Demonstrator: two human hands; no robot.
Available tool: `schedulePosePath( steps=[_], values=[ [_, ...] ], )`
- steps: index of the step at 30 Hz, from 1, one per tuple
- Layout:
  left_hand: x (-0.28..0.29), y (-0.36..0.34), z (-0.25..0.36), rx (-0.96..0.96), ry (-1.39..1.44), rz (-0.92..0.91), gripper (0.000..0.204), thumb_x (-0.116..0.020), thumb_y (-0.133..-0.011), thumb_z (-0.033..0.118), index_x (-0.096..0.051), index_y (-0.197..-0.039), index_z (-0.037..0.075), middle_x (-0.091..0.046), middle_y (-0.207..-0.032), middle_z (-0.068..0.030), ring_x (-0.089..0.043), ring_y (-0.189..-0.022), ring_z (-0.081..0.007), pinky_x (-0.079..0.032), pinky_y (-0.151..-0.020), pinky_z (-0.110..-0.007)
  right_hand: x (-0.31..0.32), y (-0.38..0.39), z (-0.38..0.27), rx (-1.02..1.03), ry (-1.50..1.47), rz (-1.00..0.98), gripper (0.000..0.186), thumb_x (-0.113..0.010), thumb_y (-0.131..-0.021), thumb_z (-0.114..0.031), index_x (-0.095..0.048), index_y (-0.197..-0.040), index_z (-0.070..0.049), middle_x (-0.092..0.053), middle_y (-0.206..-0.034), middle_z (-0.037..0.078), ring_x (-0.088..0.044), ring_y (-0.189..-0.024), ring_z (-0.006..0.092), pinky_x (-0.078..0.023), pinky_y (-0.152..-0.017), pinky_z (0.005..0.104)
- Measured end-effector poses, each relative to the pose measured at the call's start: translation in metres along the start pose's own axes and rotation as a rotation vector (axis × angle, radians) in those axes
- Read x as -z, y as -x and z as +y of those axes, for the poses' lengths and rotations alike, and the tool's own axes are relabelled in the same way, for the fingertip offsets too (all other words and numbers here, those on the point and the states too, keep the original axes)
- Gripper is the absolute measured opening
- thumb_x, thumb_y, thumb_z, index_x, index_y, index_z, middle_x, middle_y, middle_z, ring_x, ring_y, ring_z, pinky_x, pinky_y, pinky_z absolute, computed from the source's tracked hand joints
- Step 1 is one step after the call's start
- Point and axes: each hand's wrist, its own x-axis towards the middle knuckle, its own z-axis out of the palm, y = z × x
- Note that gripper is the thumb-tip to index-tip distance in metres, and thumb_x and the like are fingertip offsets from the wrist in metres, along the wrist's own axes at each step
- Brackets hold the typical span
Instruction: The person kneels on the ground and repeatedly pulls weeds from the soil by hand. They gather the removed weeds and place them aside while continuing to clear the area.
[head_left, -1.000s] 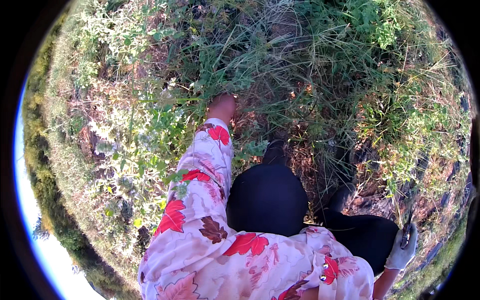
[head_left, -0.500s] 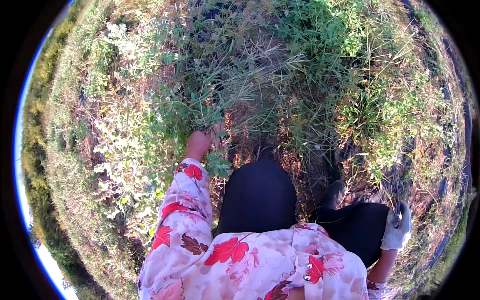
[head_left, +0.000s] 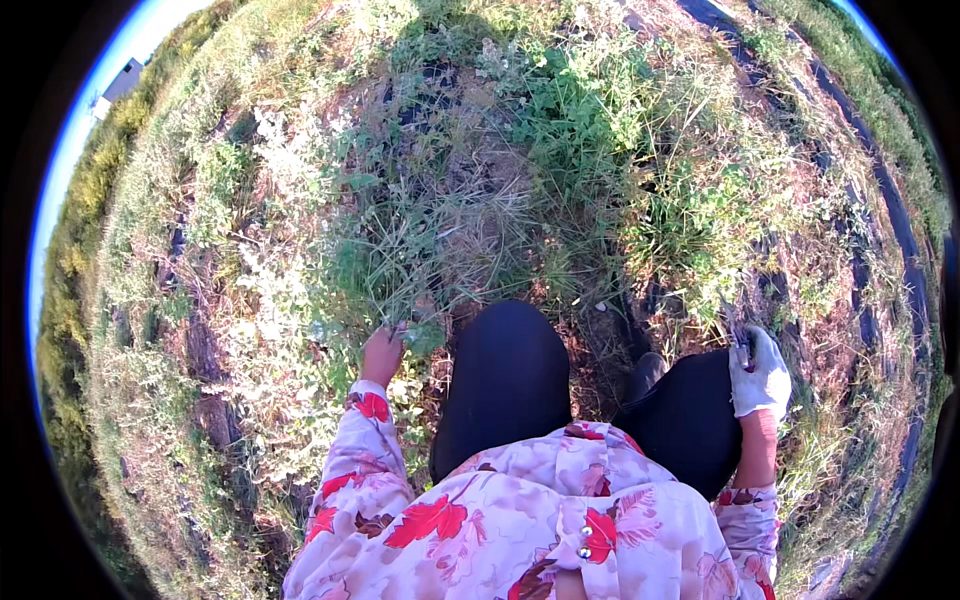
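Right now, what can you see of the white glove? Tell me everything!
The plain white glove looks like soft cloth with greyish shading, though its weave is too small to make out. It covers the person's right hand and ends near the wrist, leaving some bare forearm below. It is curled around a slim, dark, metallic-looking tool. It sits beside the bent right knee in black trousers; I can't tell whether they touch.
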Motion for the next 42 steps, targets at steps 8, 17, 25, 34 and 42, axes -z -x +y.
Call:
schedulePosePath(
  steps=[8,17,25,34,42],
  values=[
    [0.037,0.046,0.042,0.059,0.182,0.007,0.053,-0.048,-0.087,0.046,-0.057,-0.076,-0.006,-0.056,-0.073,-0.0294,-0.055,-0.072,-0.0463,-0.040,-0.063,-0.049,0.013,0.016,-0.005,0.013,-0.031,0.106,0.026,-0.059,-0.077,-0.023,-0.058,-0.102,-0.013,-0.062,-0.095,0.011,-0.060,-0.087,0.0306,-0.048,-0.074,0.0402],
    [0.128,0.097,0.111,0.026,0.494,0.183,0.040,-0.054,-0.089,0.031,-0.049,-0.057,0.008,-0.040,-0.050,0.0010,-0.038,-0.044,-0.0088,-0.027,-0.042,-0.028,0.013,0.029,-0.001,0.065,-0.022,0.149,0.023,-0.056,-0.079,-0.023,-0.058,-0.100,-0.014,-0.062,-0.095,0.011,-0.060,-0.088,0.0305,-0.048,-0.075,0.0401],
    [0.309,0.097,0.226,-0.426,1.194,0.569,0.030,-0.048,-0.094,0.024,-0.044,-0.068,0.009,-0.031,-0.056,0.0024,-0.032,-0.046,-0.0061,-0.018,-0.039,-0.021,0.007,0.037,0.001,0.210,-0.026,0.194,0.031,-0.064,-0.073,-0.025,-0.056,-0.099,-0.010,-0.061,-0.090,0.011,-0.059,-0.083,0.0312,-0.048,-0.073,0.0419],
    [0.268,0.000,0.321,-0.438,0.279,0.424,0.038,-0.062,-0.084,0.033,-0.059,-0.099,-0.002,-0.060,-0.083,-0.0059,-0.051,-0.075,-0.0126,-0.041,-0.071,-0.027,0.021,0.031,0.008,0.265,-0.071,0.058,0.038,-0.062,-0.075,-0.034,-0.055,-0.105,-0.012,-0.060,-0.095,0.009,-0.057,-0.093,0.0268,-0.042,-0.082,0.0389],
    [0.056,0.113,0.606,-1.321,0.188,-0.026,0.024,-0.065,-0.081,0.022,-0.060,-0.095,0.003,-0.063,-0.077,-0.0115,-0.061,-0.068,-0.0208,-0.048,-0.060,-0.032,0.013,0.040,0.043,0.267,-0.097,0.070,0.035,-0.064,-0.069,-0.023,-0.055,-0.101,-0.009,-0.059,-0.092,0.010,-0.057,-0.089,0.0277,-0.043,-0.082,0.0387]
  ],
)
